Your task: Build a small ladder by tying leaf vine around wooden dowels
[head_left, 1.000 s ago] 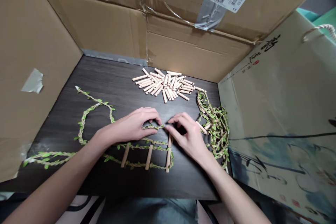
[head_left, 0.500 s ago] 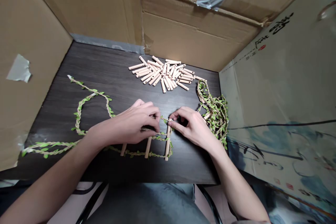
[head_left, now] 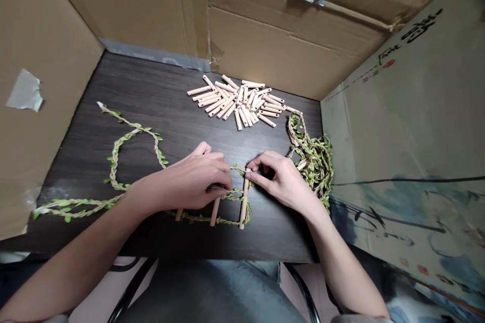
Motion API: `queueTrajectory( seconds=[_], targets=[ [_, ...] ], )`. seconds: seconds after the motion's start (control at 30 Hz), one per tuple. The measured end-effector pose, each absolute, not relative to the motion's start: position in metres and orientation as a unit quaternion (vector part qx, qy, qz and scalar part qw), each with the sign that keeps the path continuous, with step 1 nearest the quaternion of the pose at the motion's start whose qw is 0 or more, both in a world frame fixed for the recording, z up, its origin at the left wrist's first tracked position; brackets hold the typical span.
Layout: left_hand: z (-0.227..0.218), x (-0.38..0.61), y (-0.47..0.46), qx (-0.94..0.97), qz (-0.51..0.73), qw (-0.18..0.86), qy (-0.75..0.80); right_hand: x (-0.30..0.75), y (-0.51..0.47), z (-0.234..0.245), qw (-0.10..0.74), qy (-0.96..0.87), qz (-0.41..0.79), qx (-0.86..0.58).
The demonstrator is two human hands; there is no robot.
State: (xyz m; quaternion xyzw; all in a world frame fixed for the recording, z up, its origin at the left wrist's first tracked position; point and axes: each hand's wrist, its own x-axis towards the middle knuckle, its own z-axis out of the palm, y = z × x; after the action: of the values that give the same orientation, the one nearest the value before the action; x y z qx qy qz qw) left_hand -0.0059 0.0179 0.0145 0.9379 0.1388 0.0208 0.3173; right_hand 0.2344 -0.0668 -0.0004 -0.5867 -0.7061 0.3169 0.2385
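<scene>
A twine vine with small green leaves [head_left: 125, 141] winds across the dark table [head_left: 151, 96]. Near the front it is strung through three short wooden sticks like a ladder. My left hand [head_left: 193, 179] is closed, its fingertips pinching the vine at the upper end of the rightmost stick [head_left: 244, 202]. My right hand [head_left: 282, 179] is closed too, thumb and forefinger pinching that stick's upper end. The two hands almost touch there.
A heap of several loose wooden sticks [head_left: 238, 103] lies at the back of the table. A bundle of leafy twine [head_left: 314, 159] sits at the right edge. Cardboard walls [head_left: 265, 40] enclose the table on the left, back and right.
Both hands have drawn closer together and moved onto the upper end of the rightmost stick, which the right hand now pinches. The view has tilted down slightly.
</scene>
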Motion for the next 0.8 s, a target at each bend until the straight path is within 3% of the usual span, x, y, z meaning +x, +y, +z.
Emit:
queueTrajectory(
  seconds=[0.23,0.53,0.8],
  targets=[
    [0.023,-0.014,0.027,0.926,0.03,0.331,0.179,0.234,-0.074,0.017,0.271,-0.718,0.301,-0.566],
    [0.02,-0.013,0.018,0.934,-0.003,0.32,0.161,0.204,-0.108,0.016,0.135,-0.786,0.228,-0.559],
    [0.025,-0.012,0.024,0.932,0.041,0.302,0.194,0.202,-0.104,0.009,0.203,-0.772,0.196,-0.569]
  ],
)
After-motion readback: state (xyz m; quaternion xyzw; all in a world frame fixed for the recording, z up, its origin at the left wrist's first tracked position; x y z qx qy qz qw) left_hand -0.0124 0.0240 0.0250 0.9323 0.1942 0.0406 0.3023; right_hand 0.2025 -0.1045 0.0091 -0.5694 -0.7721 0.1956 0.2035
